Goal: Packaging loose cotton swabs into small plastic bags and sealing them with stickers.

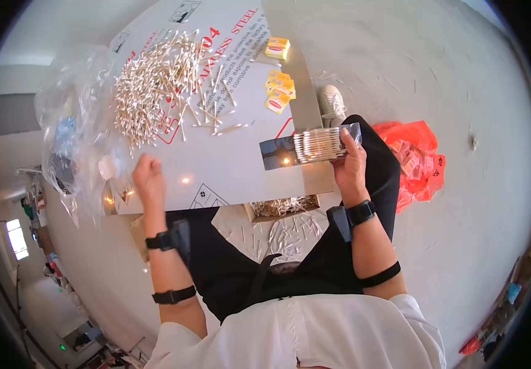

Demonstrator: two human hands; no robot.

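My right hand point(351, 169) grips one end of a dark, shiny flat strip point(276, 154), thumb on top, at the table's right edge. Across that strip lies a neat row of cotton swabs point(319, 146). Over the near left part of the table, my left hand point(149, 178) is closed with its fingers curled in; whether anything is inside cannot be seen. Beyond it spreads a big loose pile of cotton swabs point(155, 86), with strays at its right side. Several small yellow boxes point(279, 92) lie at the table's far right, and another yellow box point(277, 48) is farther back.
The table point(228, 172) is covered in printed white film. A clear plastic bag point(69, 141) hangs at its left edge. Below the near edge, a cardboard box point(283, 207) holds swabs, with more scattered on the floor. A red bag point(418, 161) with small packs lies right of my leg.
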